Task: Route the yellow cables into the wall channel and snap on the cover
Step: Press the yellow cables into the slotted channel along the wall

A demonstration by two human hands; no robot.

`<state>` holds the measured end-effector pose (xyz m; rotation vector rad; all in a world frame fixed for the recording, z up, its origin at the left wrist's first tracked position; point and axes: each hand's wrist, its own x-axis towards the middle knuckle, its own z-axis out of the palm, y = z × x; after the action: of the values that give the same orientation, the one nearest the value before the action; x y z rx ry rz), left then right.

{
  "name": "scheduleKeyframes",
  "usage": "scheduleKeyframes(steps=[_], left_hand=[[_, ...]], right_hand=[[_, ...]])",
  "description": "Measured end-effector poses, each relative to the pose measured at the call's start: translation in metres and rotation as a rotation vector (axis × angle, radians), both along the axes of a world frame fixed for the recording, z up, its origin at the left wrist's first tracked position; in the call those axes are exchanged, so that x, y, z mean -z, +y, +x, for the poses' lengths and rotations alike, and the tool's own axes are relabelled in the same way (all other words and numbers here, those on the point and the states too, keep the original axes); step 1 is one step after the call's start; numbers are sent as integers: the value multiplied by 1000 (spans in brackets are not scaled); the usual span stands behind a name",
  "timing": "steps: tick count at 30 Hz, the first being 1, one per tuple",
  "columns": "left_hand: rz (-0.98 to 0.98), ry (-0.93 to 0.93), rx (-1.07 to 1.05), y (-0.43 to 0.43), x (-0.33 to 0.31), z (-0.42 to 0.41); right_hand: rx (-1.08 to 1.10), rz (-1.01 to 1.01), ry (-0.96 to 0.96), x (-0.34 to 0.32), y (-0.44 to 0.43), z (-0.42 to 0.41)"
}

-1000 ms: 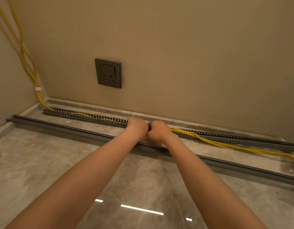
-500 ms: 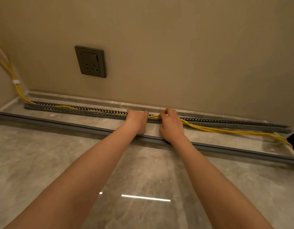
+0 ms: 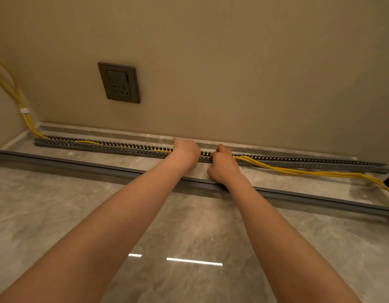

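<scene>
Two hands (image 3: 187,153) (image 3: 222,166), one channel (image 3: 101,146), one cover (image 3: 80,164), one socket (image 3: 119,83) (yellow cables (image 3: 298,171) too bundled to count).

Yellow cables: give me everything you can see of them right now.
The yellow cables are a thin, glossy bundle of several strands. They drop down the left wall, bound by a white tie, and enter the grey slotted channel at its left end. They lie inside it up to the left hand, whose fingers curl over the channel. The right hand grips them there. Beyond it they spill over the channel's front and trail loose along the floor to the right.
</scene>
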<state>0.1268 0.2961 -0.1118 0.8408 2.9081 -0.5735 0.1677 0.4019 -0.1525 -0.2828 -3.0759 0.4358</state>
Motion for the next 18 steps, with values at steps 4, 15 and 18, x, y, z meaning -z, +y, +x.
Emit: scheduleKeyframes(steps=[4, 15, 18], left_hand=[[195, 19, 150, 21, 12, 13], [384, -154, 88, 21, 25, 10], [394, -152, 89, 23, 32, 11]], right_hand=[[0, -196, 1, 3, 11, 1], [172, -96, 222, 1, 53, 19], [333, -104, 263, 4, 72, 33]])
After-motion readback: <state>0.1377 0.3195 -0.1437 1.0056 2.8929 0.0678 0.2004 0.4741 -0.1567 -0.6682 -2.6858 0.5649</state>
